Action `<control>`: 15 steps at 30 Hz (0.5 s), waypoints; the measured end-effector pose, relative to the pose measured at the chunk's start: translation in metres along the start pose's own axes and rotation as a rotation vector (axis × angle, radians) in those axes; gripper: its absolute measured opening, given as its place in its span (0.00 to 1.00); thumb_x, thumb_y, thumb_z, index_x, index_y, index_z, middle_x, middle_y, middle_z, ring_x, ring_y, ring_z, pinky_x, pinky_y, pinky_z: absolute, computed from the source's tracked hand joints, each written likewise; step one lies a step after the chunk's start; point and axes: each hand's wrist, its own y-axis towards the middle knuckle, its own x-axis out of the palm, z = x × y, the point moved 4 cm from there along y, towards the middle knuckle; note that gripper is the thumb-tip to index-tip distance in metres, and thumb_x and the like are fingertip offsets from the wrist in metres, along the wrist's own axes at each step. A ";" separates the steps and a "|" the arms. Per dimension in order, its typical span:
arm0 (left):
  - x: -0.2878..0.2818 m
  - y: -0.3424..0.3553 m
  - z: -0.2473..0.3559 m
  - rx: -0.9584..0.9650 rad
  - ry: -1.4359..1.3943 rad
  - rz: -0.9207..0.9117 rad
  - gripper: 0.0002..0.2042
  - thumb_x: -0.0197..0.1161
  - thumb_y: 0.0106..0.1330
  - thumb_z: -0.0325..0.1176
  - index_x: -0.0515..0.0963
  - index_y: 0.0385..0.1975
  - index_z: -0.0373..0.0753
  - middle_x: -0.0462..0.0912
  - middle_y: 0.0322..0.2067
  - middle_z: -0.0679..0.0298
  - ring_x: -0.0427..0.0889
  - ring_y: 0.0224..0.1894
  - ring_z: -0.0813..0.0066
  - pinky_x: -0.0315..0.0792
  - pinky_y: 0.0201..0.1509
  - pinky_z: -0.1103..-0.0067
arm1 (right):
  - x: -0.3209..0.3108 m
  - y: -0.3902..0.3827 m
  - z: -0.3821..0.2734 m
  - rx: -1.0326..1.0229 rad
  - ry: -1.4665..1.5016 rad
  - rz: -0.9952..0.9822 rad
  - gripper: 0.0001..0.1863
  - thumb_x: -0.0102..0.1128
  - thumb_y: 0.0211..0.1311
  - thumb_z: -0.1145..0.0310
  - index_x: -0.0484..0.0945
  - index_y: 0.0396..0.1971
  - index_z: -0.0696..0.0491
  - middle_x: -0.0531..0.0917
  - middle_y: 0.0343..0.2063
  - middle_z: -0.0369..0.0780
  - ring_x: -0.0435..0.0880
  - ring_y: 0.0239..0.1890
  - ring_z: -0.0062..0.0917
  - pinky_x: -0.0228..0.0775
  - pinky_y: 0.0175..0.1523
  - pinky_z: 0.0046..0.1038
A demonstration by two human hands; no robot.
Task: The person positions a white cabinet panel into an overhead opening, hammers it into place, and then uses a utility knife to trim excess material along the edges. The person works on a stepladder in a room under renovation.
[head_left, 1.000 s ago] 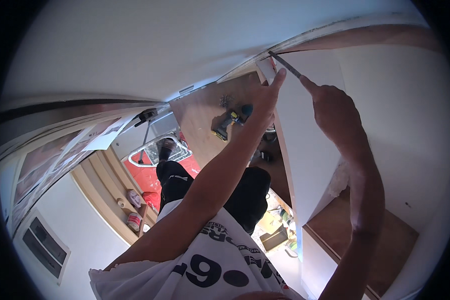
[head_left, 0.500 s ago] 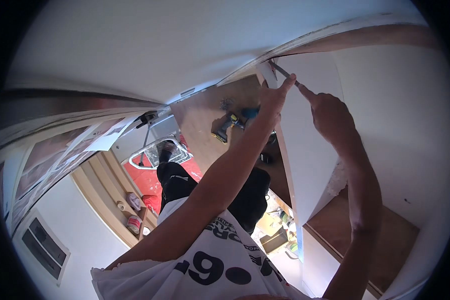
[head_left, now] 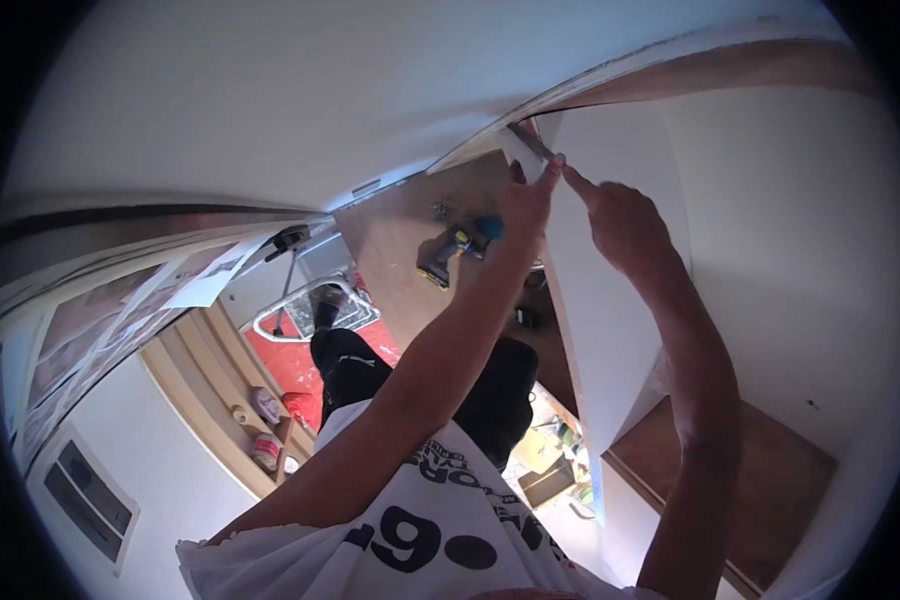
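Observation:
A narrow, flat grey metal tool [head_left: 532, 141], like a file, reaches up to the ceiling edge, its far tip against the corner by the white panel. My left hand [head_left: 528, 200] is closed near its lower end, the thumb along the tool. My right hand [head_left: 625, 225] comes from the right with its index finger stretched to that same end and its other fingers curled; the two hands almost meet there. Whether the tool has a handle is hidden by my fingers. Beyond my left forearm, a yellow and black cordless drill [head_left: 450, 255] lies on a brown wooden board [head_left: 385, 235].
Small metal pieces [head_left: 444, 208] and a blue item [head_left: 488, 226] lie near the drill. A metal step ladder [head_left: 300, 310] stands under my foot on a red floor [head_left: 280, 358]. Shelves [head_left: 205, 385] hold tins at left; a white panel [head_left: 600, 300] and brown shelf [head_left: 760, 480] lie right.
Both hands have shifted a little to the left, and the tool's tip has slid left along the ceiling edge. My grip looks the same.

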 end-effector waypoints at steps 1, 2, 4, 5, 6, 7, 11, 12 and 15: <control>-0.001 0.003 0.001 -0.006 -0.050 -0.029 0.37 0.80 0.50 0.47 0.72 0.55 0.30 0.82 0.46 0.56 0.81 0.46 0.67 0.74 0.50 0.73 | 0.000 0.007 -0.001 0.018 0.009 -0.035 0.29 0.49 0.65 0.77 0.66 0.67 0.45 0.81 0.29 0.46 0.84 0.33 0.38 0.78 0.40 0.39; -0.001 0.004 0.001 -0.013 -0.099 -0.058 0.36 0.80 0.50 0.47 0.73 0.54 0.30 0.82 0.46 0.56 0.81 0.45 0.67 0.75 0.49 0.73 | 0.000 0.009 -0.001 0.037 0.018 -0.070 0.30 0.48 0.65 0.77 0.65 0.68 0.43 0.81 0.29 0.46 0.84 0.33 0.38 0.78 0.41 0.40; -0.002 0.002 0.008 0.044 0.169 -0.018 0.32 0.78 0.54 0.42 0.73 0.53 0.30 0.82 0.45 0.57 0.82 0.44 0.69 0.75 0.47 0.73 | -0.003 -0.002 0.003 0.033 0.050 -0.011 0.29 0.48 0.65 0.76 0.66 0.67 0.43 0.82 0.29 0.47 0.84 0.33 0.40 0.78 0.41 0.41; -0.003 0.003 0.012 0.073 0.301 0.013 0.30 0.77 0.56 0.40 0.73 0.53 0.31 0.82 0.45 0.57 0.82 0.43 0.69 0.75 0.46 0.73 | -0.004 -0.004 0.006 0.023 0.066 0.017 0.29 0.49 0.65 0.76 0.66 0.67 0.43 0.82 0.29 0.47 0.84 0.33 0.40 0.78 0.42 0.41; -0.006 0.006 0.006 0.082 0.282 0.028 0.29 0.77 0.56 0.40 0.73 0.53 0.31 0.82 0.45 0.56 0.82 0.43 0.69 0.75 0.46 0.73 | -0.003 -0.006 0.005 0.019 0.090 0.007 0.29 0.49 0.65 0.76 0.66 0.67 0.43 0.82 0.29 0.48 0.84 0.34 0.41 0.78 0.42 0.42; -0.009 0.009 0.001 0.091 0.263 0.046 0.29 0.77 0.56 0.39 0.73 0.53 0.31 0.82 0.45 0.56 0.81 0.44 0.69 0.75 0.47 0.73 | -0.001 -0.006 0.004 0.014 0.115 -0.003 0.29 0.49 0.65 0.76 0.67 0.67 0.43 0.82 0.30 0.48 0.84 0.34 0.41 0.77 0.42 0.43; 0.001 -0.009 0.004 0.105 0.086 -0.003 0.28 0.76 0.57 0.38 0.73 0.53 0.31 0.82 0.45 0.55 0.81 0.45 0.67 0.75 0.50 0.72 | 0.016 -0.003 0.006 0.077 0.124 -0.062 0.28 0.49 0.66 0.75 0.67 0.66 0.43 0.83 0.29 0.50 0.84 0.36 0.43 0.76 0.43 0.46; -0.001 -0.008 0.010 0.137 0.084 -0.048 0.30 0.75 0.57 0.40 0.71 0.56 0.32 0.81 0.47 0.55 0.80 0.47 0.67 0.75 0.51 0.71 | 0.007 -0.001 0.007 0.048 0.159 0.005 0.26 0.48 0.67 0.74 0.69 0.65 0.44 0.83 0.29 0.50 0.84 0.35 0.44 0.76 0.43 0.46; -0.007 0.001 0.033 0.292 0.178 -0.037 0.33 0.74 0.59 0.42 0.70 0.62 0.34 0.79 0.53 0.53 0.79 0.52 0.64 0.74 0.54 0.71 | 0.002 -0.021 0.006 0.060 0.226 0.041 0.25 0.48 0.67 0.75 0.70 0.64 0.45 0.83 0.29 0.51 0.84 0.33 0.45 0.75 0.42 0.46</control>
